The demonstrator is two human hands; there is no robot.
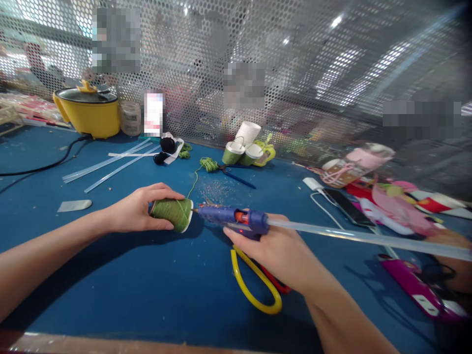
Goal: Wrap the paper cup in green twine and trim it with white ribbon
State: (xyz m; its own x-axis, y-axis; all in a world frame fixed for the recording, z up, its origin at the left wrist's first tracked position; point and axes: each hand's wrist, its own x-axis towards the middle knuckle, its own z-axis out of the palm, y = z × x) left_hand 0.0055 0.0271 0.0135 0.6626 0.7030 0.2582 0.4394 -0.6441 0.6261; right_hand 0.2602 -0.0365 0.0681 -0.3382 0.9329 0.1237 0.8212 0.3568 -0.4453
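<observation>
My left hand (pixel 138 209) grips a paper cup wrapped in green yarn (pixel 171 214), tipped on its side with its white rim facing right. In my right hand (pixel 275 250) is a blue glue gun (pixel 232 219), its nozzle at the cup's rim; whether it touches I cannot tell. A long clear glue stick (pixel 354 236) sticks out of the gun's back. From the cup a green strand leads to a small yarn bundle (pixel 209 164). Scissors with yellow and red handles (pixel 275 307) lie partly hidden under my right hand.
Pliers (pixel 239 178) lie beyond the gun, near yarn-wrapped cups (pixel 233 156). Glue sticks (pixel 106 161) lie at left, before a yellow pot (pixel 92 115) with a black cord. On the right are a phone (pixel 348 206), a purple power strip (pixel 409 285) and another person's arm (pixel 453 268). Perforated metal (pixel 199 64) backs the table.
</observation>
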